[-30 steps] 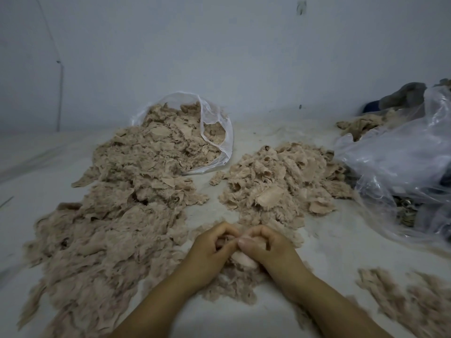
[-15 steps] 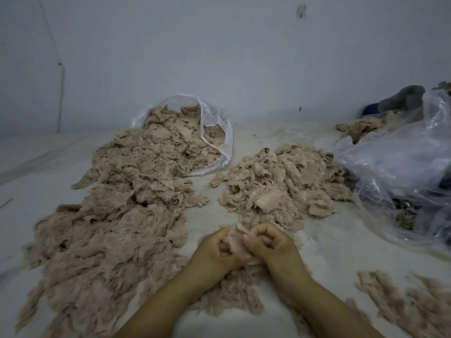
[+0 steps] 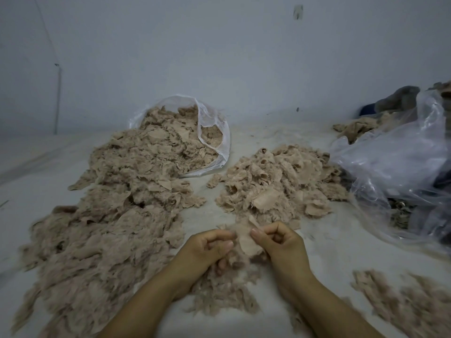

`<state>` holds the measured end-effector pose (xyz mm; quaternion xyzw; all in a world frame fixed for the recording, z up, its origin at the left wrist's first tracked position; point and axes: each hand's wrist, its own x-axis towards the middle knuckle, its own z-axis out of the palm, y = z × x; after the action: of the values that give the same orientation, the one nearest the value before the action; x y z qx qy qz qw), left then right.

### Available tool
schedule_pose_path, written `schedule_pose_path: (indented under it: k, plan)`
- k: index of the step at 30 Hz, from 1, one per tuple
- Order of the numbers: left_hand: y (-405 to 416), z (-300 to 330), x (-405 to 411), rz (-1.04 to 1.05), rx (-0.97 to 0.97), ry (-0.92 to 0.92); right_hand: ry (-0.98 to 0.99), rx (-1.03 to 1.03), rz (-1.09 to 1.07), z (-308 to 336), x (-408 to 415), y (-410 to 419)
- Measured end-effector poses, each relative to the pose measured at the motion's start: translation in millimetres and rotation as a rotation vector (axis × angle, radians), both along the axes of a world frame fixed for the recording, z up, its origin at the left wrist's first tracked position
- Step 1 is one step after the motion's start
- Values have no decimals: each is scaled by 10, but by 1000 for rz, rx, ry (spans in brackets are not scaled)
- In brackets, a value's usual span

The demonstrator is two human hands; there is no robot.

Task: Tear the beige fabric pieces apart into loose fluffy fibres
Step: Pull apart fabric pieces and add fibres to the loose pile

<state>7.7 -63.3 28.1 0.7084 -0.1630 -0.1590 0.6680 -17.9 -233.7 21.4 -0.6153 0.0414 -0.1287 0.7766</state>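
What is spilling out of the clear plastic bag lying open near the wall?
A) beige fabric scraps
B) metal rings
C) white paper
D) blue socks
A: beige fabric scraps pour from the mouth of the clear plastic bag into a long pile across the white surface.

Head-worn view — facing forward and down, close above the floor (image 3: pixel 317 245)

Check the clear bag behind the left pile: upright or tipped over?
Tipped over. The clear bag lies on its side, mouth facing the camera, beige scraps spilling out onto the floor.
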Motion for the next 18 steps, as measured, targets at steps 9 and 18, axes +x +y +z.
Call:
schedule_pose_path:
  k: [9,18]
  plan:
    - [-25,26,52,-56,78,-100,-10,-121,-17,-24,-5,40]
    - [216,10,59,4,102,-197,57,-27,-29,88,78,-144]
